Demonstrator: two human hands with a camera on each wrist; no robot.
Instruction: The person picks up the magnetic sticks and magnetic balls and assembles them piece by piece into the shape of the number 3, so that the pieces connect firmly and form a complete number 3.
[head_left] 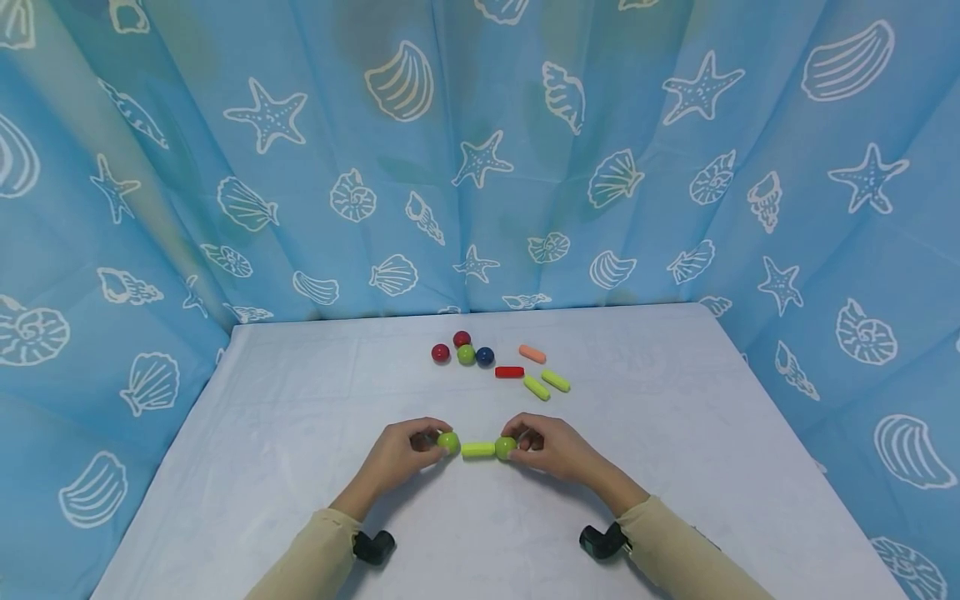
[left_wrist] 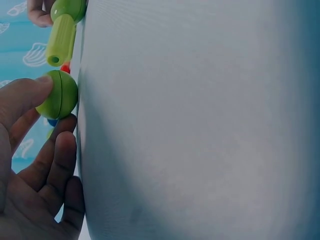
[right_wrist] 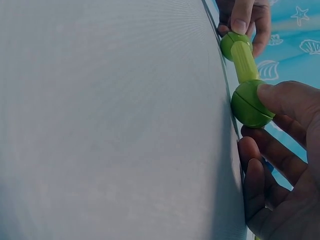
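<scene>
Near the table's middle, my left hand (head_left: 403, 451) pinches a green ball (head_left: 448, 442) between thumb and fingers. My right hand (head_left: 553, 448) pinches a second green ball (head_left: 506, 448). From that second ball a yellow-green ribbed rod (head_left: 478, 450) points left, its near end against the ball. In the left wrist view, the free end of the rod (left_wrist: 60, 42) shows a small round hole and faces the left ball (left_wrist: 57, 95), with a short gap between them. A seam line runs around each ball, plain on the right one (right_wrist: 251, 103) in the right wrist view.
Farther back lie two red balls (head_left: 440, 353), a green ball (head_left: 466, 355) and a dark blue ball (head_left: 485, 357) in a cluster. Right of them are an orange rod (head_left: 532, 354), a red rod (head_left: 509, 372) and two yellow-green rods (head_left: 556, 381). A blue shell-patterned curtain (head_left: 480, 208) borders the white table (head_left: 300, 383).
</scene>
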